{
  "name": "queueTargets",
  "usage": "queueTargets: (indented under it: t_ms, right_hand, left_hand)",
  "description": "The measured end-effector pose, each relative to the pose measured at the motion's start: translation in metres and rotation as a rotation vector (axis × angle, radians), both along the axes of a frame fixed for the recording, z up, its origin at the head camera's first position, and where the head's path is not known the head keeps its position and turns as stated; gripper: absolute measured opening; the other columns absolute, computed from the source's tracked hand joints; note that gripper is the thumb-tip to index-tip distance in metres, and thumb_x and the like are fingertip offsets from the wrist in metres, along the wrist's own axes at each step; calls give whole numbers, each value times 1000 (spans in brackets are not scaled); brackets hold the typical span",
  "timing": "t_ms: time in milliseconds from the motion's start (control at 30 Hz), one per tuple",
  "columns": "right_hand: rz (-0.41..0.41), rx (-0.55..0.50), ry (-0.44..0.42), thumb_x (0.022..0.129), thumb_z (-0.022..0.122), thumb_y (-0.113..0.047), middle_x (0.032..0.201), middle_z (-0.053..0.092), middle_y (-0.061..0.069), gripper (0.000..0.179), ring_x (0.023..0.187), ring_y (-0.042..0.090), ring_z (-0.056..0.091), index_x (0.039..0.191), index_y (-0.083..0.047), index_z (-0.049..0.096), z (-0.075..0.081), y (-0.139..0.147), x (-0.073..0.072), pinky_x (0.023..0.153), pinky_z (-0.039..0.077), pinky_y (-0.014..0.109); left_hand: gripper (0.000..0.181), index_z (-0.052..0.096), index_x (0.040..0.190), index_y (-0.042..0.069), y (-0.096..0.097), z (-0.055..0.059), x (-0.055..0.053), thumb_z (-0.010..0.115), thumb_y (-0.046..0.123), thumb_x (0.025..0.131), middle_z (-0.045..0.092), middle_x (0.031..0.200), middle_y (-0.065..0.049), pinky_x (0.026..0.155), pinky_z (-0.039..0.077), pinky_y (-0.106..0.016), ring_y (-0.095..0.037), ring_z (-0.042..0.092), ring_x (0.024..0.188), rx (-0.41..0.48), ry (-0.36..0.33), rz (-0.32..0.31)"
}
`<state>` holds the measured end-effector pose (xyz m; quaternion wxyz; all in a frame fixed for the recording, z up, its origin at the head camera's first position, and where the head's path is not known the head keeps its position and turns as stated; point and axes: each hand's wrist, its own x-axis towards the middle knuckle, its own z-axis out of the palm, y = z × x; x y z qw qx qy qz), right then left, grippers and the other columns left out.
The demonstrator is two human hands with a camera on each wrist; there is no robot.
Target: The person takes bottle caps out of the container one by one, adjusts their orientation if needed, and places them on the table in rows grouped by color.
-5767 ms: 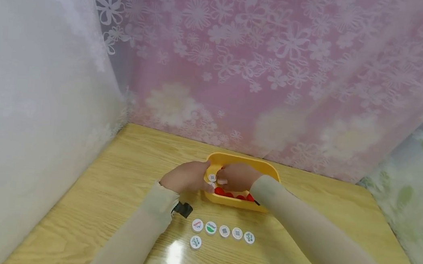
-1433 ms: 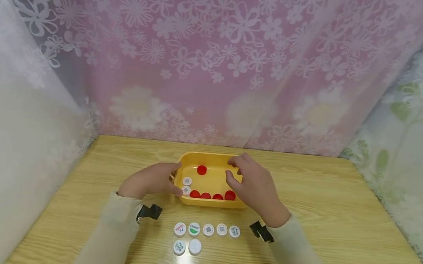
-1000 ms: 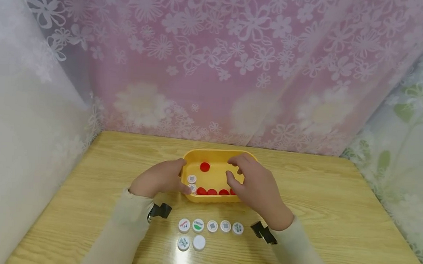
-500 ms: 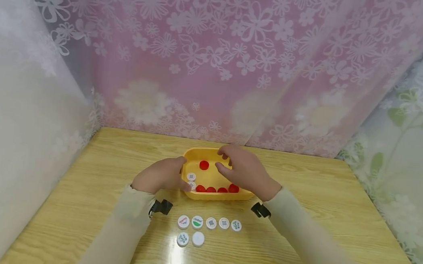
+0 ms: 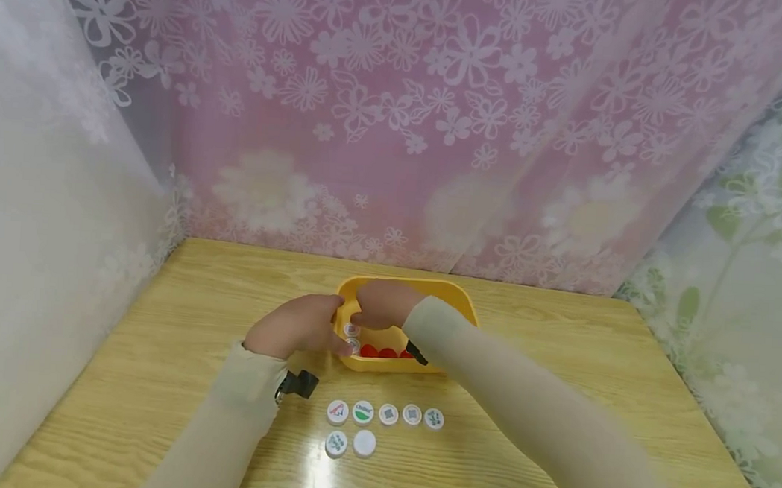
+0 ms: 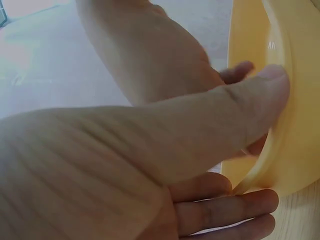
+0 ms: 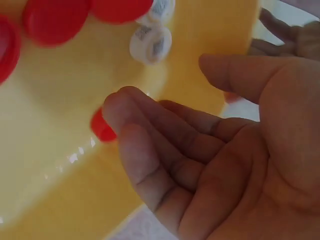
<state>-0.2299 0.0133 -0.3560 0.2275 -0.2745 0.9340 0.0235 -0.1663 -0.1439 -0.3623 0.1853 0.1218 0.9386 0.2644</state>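
Note:
A yellow plastic bin (image 5: 457, 290) stands toward the back of the table. My left hand (image 5: 295, 326) grips its left end; in the left wrist view the thumb lies on the rim and the other fingers stay outside. My right hand (image 5: 386, 303) reaches over the bin's left half. From the right wrist view, its fingers bend loosely, the thumb stands apart and the palm holds nothing. A lone red bottle cap (image 7: 101, 125) lies just past those fingertips, hidden behind the hand in the head view. Several red caps (image 5: 387, 353) line the near wall, beside two white caps (image 7: 150, 44).
On the wooden table (image 5: 228, 264) in front of the bin, five-across white caps with printed tops form a row, several in all, ending with a green-print cap (image 5: 433, 419). Below it sit another printed cap (image 5: 336, 444) and a plain white cap (image 5: 364, 443). A floral curtain (image 5: 398, 125) hangs behind.
Since the oldest frame, a plain white cap has appeared in the lower row. Over the last half second my right hand has swung left across the bin; my left hand keeps its grip.

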Motion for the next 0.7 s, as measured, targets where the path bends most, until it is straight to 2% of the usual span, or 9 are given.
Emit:
queueTargets:
  t_ms: [133, 233, 333, 433, 533, 700]
  right_hand:
    - [-81, 8, -50, 99, 69, -39, 65, 56, -1, 28, 56, 15, 50, 90, -13, 72, -13, -10, 0, 56, 45, 26]
    - [-90, 28, -66, 97, 70, -44, 68, 60, -1, 30, 61, 17, 54, 88, -15, 73, -18, -13, 3, 61, 47, 28]
    - [-31, 25, -65, 96, 72, -42, 73, 65, -2, 23, 68, 17, 59, 91, -19, 73, -29, -13, -2, 67, 51, 29]
    - [26, 11, -76, 96, 75, -33, 75, 67, -4, 11, 68, 17, 62, 92, -22, 75, -38, -14, -10, 68, 53, 28]
    - [66, 19, -70, 95, 76, -25, 76, 68, -5, 3, 68, 16, 61, 95, -22, 77, -40, -14, -13, 68, 52, 28]
    - [74, 65, -40, 90, 83, -21, 82, 69, -7, 23, 74, 15, 62, 112, -20, 78, -31, -16, -5, 78, 57, 27]
  left_hand:
    - [43, 66, 111, 9, -2, -2, 1, 88, 34, 84, 65, 98, -1, 85, 51, -42, -22, 59, 88, 7, 18, -16]
    - [47, 66, 116, 9, -2, -2, 1, 89, 34, 83, 67, 103, -1, 87, 53, -43, -22, 61, 91, -17, 28, -12]
    - [52, 66, 123, 11, -1, -3, 0, 89, 34, 83, 69, 114, -2, 93, 53, -44, -21, 62, 98, -39, 35, -13]
    - [53, 66, 124, 11, 0, -3, 0, 89, 34, 82, 69, 121, -3, 96, 53, -45, -22, 63, 103, -35, 40, -15]
    - [52, 67, 124, 12, -1, -2, 1, 89, 33, 82, 69, 124, -4, 98, 53, -46, -22, 63, 105, -25, 38, -6]
    - [56, 64, 129, 10, -1, -2, 2, 89, 31, 83, 68, 128, -6, 100, 52, -46, -23, 63, 109, -19, 23, -4]
